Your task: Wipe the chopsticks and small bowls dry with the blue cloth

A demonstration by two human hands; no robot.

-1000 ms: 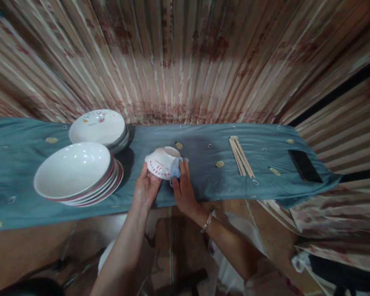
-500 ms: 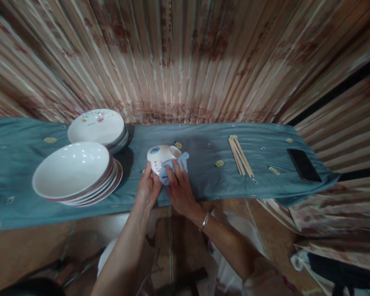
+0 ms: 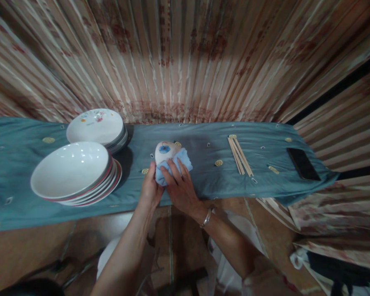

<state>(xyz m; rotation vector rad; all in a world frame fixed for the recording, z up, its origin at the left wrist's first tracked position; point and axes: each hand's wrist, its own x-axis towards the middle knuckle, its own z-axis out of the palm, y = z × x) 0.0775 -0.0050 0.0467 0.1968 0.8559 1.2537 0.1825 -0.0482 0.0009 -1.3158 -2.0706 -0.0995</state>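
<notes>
A small white bowl [image 3: 165,149] with a blue flower pattern is held above the table, tilted so its outer side shows. My left hand [image 3: 150,187] grips it from the left at its near edge. Over the bowl's near right side lies a light blue cloth [image 3: 172,168], bunched up. My right hand [image 3: 181,185], with a silver bracelet at the wrist, presses that cloth against the bowl, fingers curved over it. The cloth and fingers hide the bowl's lower part.
To the left stand a stack of large white bowls with red edges [image 3: 70,168] and, behind it, a stack of flowered plates [image 3: 95,127]. Several wooden chopsticks [image 3: 240,156] and a black phone [image 3: 303,164] lie rightward on the green tablecloth [image 3: 200,181]. A pleated curtain [image 3: 179,61] hangs behind.
The small bowl has turned, bringing its blue flower toward the middle and taking its foot from sight. The cloth now spreads over more of it, and the right hand has shifted slightly right.
</notes>
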